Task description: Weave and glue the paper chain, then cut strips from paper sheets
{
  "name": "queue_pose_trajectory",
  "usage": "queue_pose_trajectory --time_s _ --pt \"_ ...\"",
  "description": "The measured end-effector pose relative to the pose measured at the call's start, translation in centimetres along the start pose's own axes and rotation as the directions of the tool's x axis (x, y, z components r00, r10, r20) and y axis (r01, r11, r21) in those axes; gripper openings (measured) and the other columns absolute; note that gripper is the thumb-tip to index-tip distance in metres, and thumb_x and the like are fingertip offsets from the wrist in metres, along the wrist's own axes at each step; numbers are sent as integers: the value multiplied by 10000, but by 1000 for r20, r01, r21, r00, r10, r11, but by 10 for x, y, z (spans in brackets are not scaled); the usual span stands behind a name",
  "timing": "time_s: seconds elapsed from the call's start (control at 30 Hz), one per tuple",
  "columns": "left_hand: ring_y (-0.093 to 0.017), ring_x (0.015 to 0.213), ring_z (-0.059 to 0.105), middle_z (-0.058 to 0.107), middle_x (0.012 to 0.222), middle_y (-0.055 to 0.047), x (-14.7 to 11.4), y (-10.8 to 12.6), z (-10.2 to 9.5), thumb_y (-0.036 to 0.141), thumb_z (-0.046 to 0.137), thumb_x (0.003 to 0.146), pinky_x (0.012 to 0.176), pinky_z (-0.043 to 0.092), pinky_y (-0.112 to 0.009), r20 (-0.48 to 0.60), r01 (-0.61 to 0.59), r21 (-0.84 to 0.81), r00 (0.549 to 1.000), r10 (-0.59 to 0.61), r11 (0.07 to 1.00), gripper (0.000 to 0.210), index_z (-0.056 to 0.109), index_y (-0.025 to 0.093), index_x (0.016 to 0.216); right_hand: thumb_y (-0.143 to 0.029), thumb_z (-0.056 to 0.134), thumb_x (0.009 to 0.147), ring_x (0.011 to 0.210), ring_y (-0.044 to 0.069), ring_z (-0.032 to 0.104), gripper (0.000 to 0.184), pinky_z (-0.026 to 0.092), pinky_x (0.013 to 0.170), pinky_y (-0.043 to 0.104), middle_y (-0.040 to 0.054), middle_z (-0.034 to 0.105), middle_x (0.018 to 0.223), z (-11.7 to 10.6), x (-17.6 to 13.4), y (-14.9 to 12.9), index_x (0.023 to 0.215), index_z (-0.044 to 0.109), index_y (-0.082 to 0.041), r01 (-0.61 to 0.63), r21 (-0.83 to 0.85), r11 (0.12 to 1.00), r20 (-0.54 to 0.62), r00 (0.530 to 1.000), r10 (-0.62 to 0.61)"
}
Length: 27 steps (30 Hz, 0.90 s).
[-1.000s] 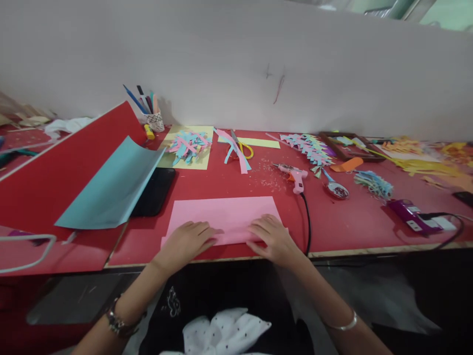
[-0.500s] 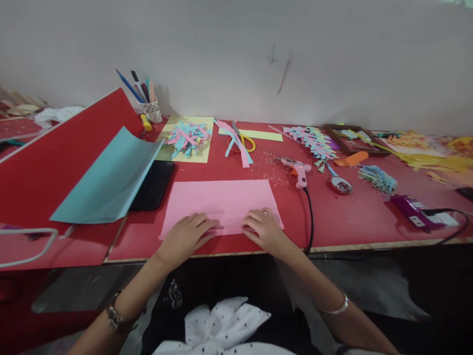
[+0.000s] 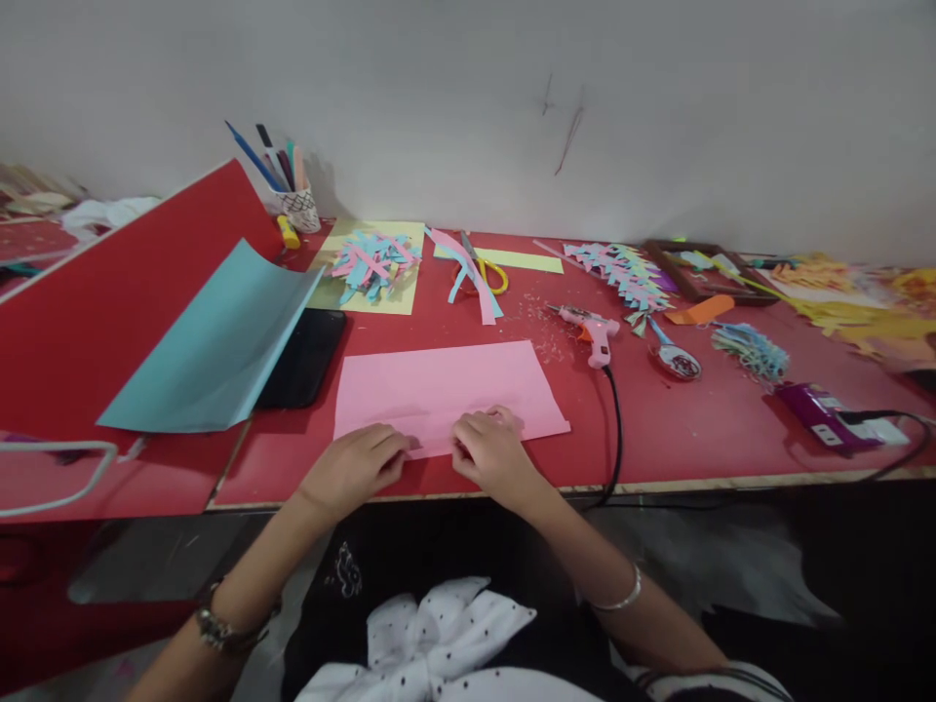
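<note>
A sheet of pink paper point(image 3: 446, 385) lies on the red table directly in front of me. Along its near edge runs a narrow fold, raised a little between my hands. My left hand point(image 3: 358, 468) pinches that edge left of the middle, thumb below and fingers curled over. A short way to the right, my right hand point(image 3: 491, 453) has its fingers bent round the same edge. Parts of the fold are hidden under both hands.
Right of the paper lies a pink glue gun point(image 3: 596, 336) with a black cord. Behind are yellow-handled scissors point(image 3: 493, 276) and a pile of paper strips point(image 3: 372, 263). A blue sheet point(image 3: 212, 351) leans at left above a black tablet-like slab point(image 3: 307, 361). A spoon point(image 3: 677, 361) sits farther right.
My right hand has slid left along the near edge, closer to my left hand. Fingers of both hands are more curled, and the paper has turned slightly.
</note>
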State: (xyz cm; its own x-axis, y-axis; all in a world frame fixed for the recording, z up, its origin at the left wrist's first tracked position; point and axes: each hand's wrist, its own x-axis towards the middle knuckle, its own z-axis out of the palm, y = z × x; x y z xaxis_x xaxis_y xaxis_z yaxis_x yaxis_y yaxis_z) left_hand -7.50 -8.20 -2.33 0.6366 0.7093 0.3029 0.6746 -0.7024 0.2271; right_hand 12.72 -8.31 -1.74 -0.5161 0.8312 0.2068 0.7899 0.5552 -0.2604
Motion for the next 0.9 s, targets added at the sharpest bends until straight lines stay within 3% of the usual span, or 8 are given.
queue_pose_trajectory --time_s 0.23,0.47,0.67,0.77,0.9 --pt "-110 625 603 657 690 -3 -34 -30 -11 200 356 835 581 463 -195 -65 34 18 997 -33 999 252 601 207 778 -95 424 716 641 132 474 116 271 775 291 -8 576 656 -3 0 0 663 473 -187 -16 7 1000 3 1000 16" --pt "-122 604 588 659 680 1 -49 -40 -13 247 344 843 604 451 -225 -95 79 50 993 -74 996 255 580 220 750 -100 425 726 657 131 476 115 263 802 305 -13 577 667 -5 1 -3 668 465 -190 -25 36 999 45 999 24" --pt "-117 506 529 592 569 20 -55 -47 -26 289 357 801 513 407 -221 -1 216 37 976 -216 976 253 534 223 632 -101 424 731 670 132 475 114 251 819 313 -13 579 676 -5 2 -6 675 472 -188 -42 48 998 67 997 39" --pt "-158 539 551 609 591 -14 -50 -41 -37 298 320 815 540 411 -279 -23 230 186 973 -230 955 311 552 221 622 -101 434 722 680 134 475 104 241 840 324 -9 583 690 -4 2 -8 686 484 -185 -53 46 998 54 997 50" --pt "-194 759 609 671 817 -62 -27 -11 -29 319 273 888 655 437 -313 -144 211 276 974 -176 938 368 622 205 861 -101 438 723 705 140 483 107 241 842 329 2 594 722 -3 1 -11 701 504 -182 -58 21 998 14 998 58"
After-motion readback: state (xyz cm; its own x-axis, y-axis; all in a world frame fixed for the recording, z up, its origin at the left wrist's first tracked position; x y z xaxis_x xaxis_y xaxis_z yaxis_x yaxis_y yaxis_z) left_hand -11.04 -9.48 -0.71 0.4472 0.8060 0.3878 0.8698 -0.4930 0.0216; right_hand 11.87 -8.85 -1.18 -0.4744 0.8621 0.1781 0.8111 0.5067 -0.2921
